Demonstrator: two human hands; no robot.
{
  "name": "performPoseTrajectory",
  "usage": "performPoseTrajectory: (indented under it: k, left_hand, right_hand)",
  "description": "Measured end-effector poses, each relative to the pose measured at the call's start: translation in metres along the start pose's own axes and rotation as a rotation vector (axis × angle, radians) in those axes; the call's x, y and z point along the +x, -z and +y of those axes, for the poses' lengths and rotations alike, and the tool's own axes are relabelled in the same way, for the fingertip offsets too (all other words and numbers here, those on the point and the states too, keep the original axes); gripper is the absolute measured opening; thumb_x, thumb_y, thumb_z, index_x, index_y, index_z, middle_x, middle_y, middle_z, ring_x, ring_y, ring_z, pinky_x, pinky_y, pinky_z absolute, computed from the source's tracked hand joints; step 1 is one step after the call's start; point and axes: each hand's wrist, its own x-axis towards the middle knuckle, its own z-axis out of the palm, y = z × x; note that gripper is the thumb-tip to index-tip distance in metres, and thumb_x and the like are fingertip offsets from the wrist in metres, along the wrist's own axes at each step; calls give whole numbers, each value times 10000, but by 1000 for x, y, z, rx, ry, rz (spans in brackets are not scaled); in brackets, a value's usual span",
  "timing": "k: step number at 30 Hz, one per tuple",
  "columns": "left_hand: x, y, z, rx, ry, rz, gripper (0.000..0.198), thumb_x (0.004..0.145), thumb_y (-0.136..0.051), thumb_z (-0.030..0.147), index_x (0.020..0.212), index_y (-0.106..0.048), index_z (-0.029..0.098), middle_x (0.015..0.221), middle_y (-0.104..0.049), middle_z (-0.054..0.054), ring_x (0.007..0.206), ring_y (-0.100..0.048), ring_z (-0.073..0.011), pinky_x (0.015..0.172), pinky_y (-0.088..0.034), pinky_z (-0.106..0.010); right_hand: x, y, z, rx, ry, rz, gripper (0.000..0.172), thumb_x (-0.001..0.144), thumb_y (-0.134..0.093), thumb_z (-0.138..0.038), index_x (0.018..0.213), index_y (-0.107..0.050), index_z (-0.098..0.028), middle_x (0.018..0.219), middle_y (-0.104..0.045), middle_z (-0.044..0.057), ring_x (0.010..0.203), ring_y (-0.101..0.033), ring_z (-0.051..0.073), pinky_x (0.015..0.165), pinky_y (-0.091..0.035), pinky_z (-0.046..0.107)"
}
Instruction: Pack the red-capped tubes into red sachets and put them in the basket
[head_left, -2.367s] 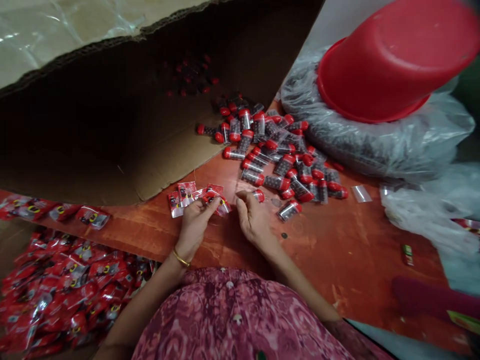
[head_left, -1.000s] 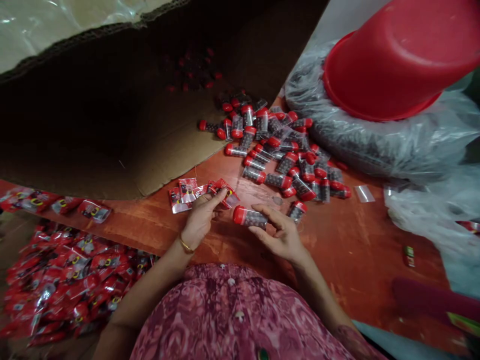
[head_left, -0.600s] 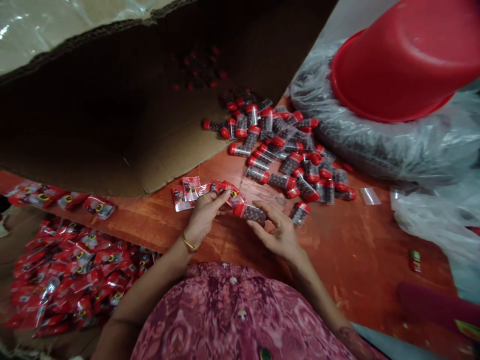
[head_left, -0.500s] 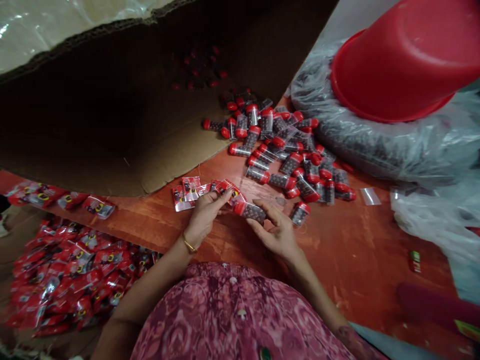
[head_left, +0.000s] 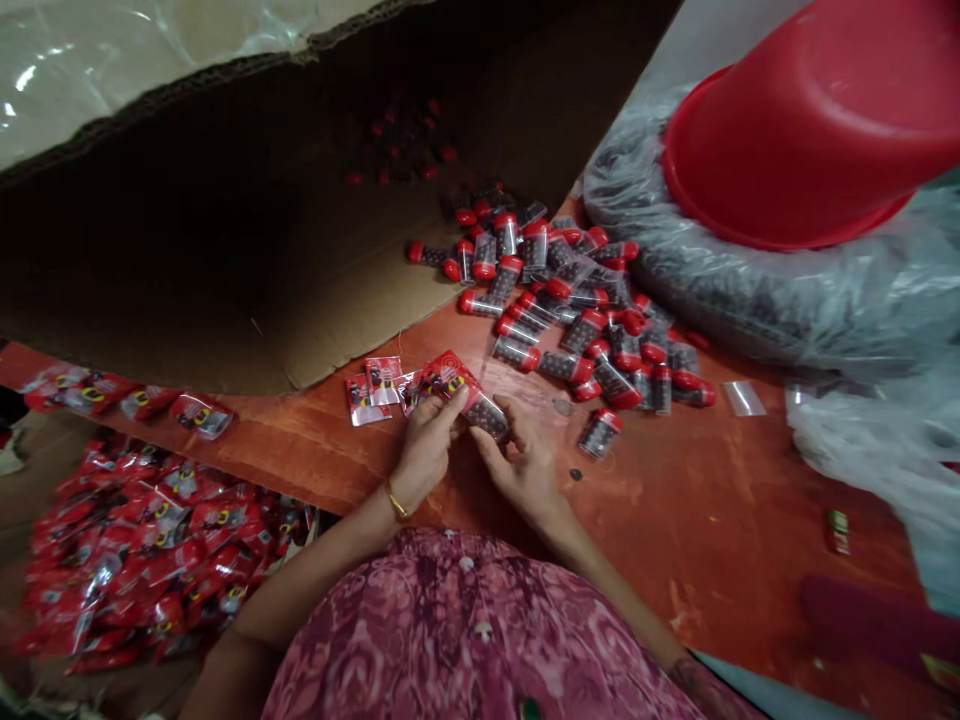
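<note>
My left hand (head_left: pixel 429 455) pinches a small red printed pouch (head_left: pixel 448 372) between thumb and fingers. In my right hand (head_left: pixel 526 470) is a clear tube (head_left: pixel 489 415) with dark contents, held by its lower end. The tube lies against the pouch's near end; whether it sits partly inside, I cannot tell. Flat red printed pouches (head_left: pixel 367 398) lie on the table just left of my hands. Beyond my right hand, a heap of similar clear tubes with red caps (head_left: pixel 581 330) spreads over the table, and one single tube (head_left: pixel 601 433) rests closer to me.
A large open cardboard box (head_left: pixel 300 330) lies at the back left, with more tubes inside. Filled red pouches (head_left: pixel 150 550) are piled below the table's left edge. A red bucket (head_left: pixel 787 130) stands on a stuffed plastic bag (head_left: pixel 750 300) at right.
My right hand has brought the tube left, up against the pouch, and tilted it. My left hand has shifted slightly right and nearer to me, and the pouch shows more fully.
</note>
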Motion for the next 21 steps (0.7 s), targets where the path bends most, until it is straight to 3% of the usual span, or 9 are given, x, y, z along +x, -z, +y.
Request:
performPoseTrajectory:
  k: [3, 7, 11, 14, 18, 21]
  left_hand:
    - [1, 2, -6, 85, -85, -5, 321, 591, -768, 437, 652, -658, 142, 602, -652, 6, 559, -562, -93, 579, -451, -211]
    - [1, 3, 0, 95, -108, -52, 297, 577, -780, 399, 690, -679, 144, 658, -681, -7, 614, -590, -109, 624, -466, -218]
    - [0, 6, 16, 58, -44, -87, 320, 556, -789, 415, 654, -664, 137, 607, -666, -14, 567, -589, -114, 592, -467, -224]
    - [-4, 7, 19, 113, -27, -91, 348, 517, -816, 413, 656, -662, 134, 607, -670, -17, 573, -596, -117, 584, -469, -217]
    - [-18, 19, 23, 183, 47, -91, 393, 524, -801, 477, 700, -674, 148, 718, -717, -63, 706, -667, -195, 696, -523, -299]
    - [-39, 58, 44, 319, 6, 99, 345, 553, -780, 482, 713, -677, 194, 794, -739, -60, 818, -687, -237, 805, -528, -360]
  right_hand:
    - [4, -8, -6, 46, -31, 9, 316, 843, -556, -271, 1147, -554, -186, 976, -676, 89, 870, -644, 200, 768, -540, 337]
    - [11, -10, -7, 206, -69, -7, 365, 844, -545, -256, 1204, -529, -195, 1033, -660, 87, 926, -629, 195, 819, -529, 345]
    - [11, -9, -4, 485, -187, -155, 422, 877, -507, -336, 1282, -451, -231, 910, -661, 32, 647, -614, 129, 604, -542, 274]
    - [10, -16, -7, 563, -241, -164, 324, 865, -519, -417, 1126, -539, -228, 759, -640, -8, 534, -566, 104, 497, -501, 232]
    - [16, -16, -12, 413, -190, -170, 333, 835, -535, -504, 977, -589, -208, 686, -630, -7, 572, -578, 120, 546, -500, 244]
    - [17, 18, 1, 29, -77, -95, 326, 842, -531, -495, 954, -624, -203, 737, -663, 33, 669, -600, 161, 663, -499, 305]
